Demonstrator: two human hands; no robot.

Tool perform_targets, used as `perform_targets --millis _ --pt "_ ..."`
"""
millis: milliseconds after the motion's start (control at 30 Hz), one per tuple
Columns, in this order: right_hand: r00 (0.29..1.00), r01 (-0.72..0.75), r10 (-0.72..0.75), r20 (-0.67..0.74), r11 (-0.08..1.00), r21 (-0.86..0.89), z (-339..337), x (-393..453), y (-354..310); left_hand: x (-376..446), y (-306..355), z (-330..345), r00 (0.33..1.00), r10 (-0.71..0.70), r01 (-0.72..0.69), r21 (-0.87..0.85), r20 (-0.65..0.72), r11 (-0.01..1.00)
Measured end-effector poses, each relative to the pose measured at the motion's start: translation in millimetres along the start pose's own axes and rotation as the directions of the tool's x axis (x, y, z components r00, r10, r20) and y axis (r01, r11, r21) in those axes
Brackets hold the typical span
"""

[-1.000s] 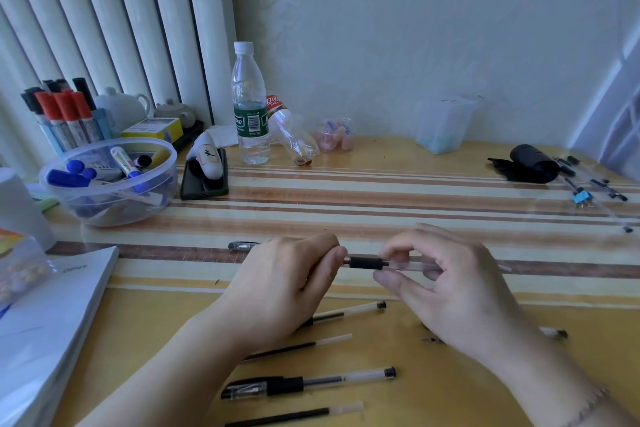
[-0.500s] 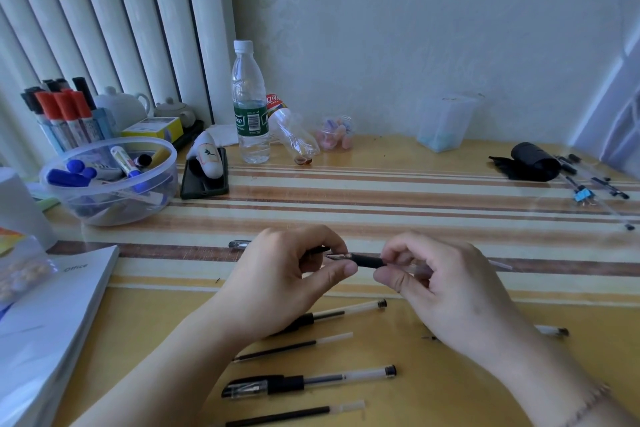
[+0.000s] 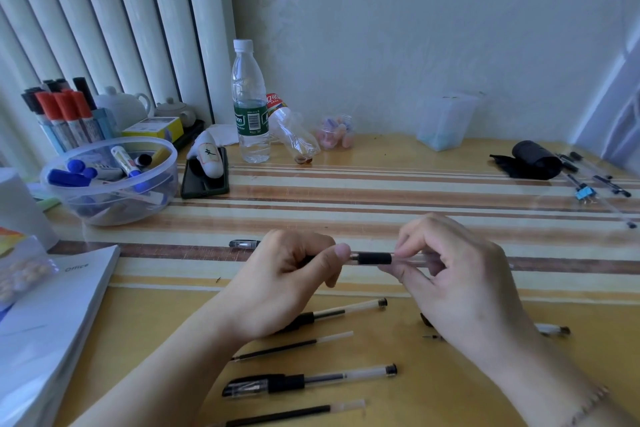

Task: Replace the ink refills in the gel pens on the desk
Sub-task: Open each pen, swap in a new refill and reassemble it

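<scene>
We hold one gel pen [image 3: 375, 258] level in the air over the striped desk [image 3: 381, 191], its long axis running straight left to right between our two hands. Our left hand [image 3: 287, 282] curls round the tip end, thumb and forefinger pinching just left of the black rubber grip. Our right hand [image 3: 457, 282] pinches the clear barrel just right of that grip, fingers bent round it. The black grip is the only part plainly showing between the hands, so the joint we need to turn or pull sits there, on the axis, equally near to both hands. We judge the coming move as a twist or a pull along that left-right line: the hands must part or counter-rotate about it, not lift. We cannot tell whether the tip section is already loose.

Nearer to us, other pens and refills lie roughly parallel to it: an uncapped pen [image 3: 332, 314] partly under the left wrist, a loose refill [image 3: 294, 345], a capped gel pen [image 3: 308, 381] and a second refill [image 3: 294, 414] at the near edge. A pen cap [image 3: 244, 243] lies just left of the left hand.
</scene>
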State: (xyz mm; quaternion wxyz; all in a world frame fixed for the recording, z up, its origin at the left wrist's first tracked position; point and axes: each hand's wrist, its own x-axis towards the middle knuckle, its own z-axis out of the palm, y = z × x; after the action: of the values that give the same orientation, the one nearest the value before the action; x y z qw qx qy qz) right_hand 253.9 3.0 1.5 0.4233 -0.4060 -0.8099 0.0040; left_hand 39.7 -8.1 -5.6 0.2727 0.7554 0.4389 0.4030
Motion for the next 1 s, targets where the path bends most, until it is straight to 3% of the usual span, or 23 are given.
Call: perform_targets --millis 167,300,367,400,467,533,600,700,900,1000 --pt "0.997 -0.018 0.024 0.072 0.997 -0.08 -6 2 4 2 -2 -5 0.998 0.004 -0.005 -0.015 -0.066 1.0" --pt "0.949 -0.26 0.3 0.093 0.918 -0.299 -26 8 37 5 -7 -18 0.981 -0.044 0.044 -0.007 -0.19 0.999" --pt "0.917 -0.378 0.398 0.017 0.884 -0.276 -32 10 51 6 -8 -19 0.975 -0.054 0.056 0.001 -0.217 0.998" --pt "0.921 -0.387 0.388 -0.032 0.901 -0.195 -33 10 50 6 -7 -17 0.978 -0.047 0.048 -0.001 -0.203 0.999" --pt "0.967 -0.247 0.246 -0.065 0.969 -0.001 -32 12 36 5 -5 -10 0.989 -0.025 0.024 -0.007 -0.149 1.0" --pt "0.996 -0.083 0.081 0.023 0.994 0.073 -27 11 18 4 -3 -5 0.996 0.001 -0.001 0.0 -0.09 1.0" --pt "0.994 -0.016 0.008 0.111 0.998 0.064 -19 9 13 4 -2 -3 0.999 0.023 -0.023 0.0 -0.047 1.0" --pt "0.995 0.032 -0.034 0.096 0.999 0.022 -13 7 20 3 -1 -2 0.999 0.021 -0.021 -0.004 -0.044 1.0" --pt "0.99 0.029 -0.036 0.133 0.998 0.051 -24 8 20 4 -4 -3 0.999 0.012 -0.009 0.048 -0.052 0.999" --pt "0.994 0.0 0.007 0.106 0.998 -0.064 -22 6 25 3 -2 -1 0.999 -0.017 0.02 0.061 -0.052 0.998"
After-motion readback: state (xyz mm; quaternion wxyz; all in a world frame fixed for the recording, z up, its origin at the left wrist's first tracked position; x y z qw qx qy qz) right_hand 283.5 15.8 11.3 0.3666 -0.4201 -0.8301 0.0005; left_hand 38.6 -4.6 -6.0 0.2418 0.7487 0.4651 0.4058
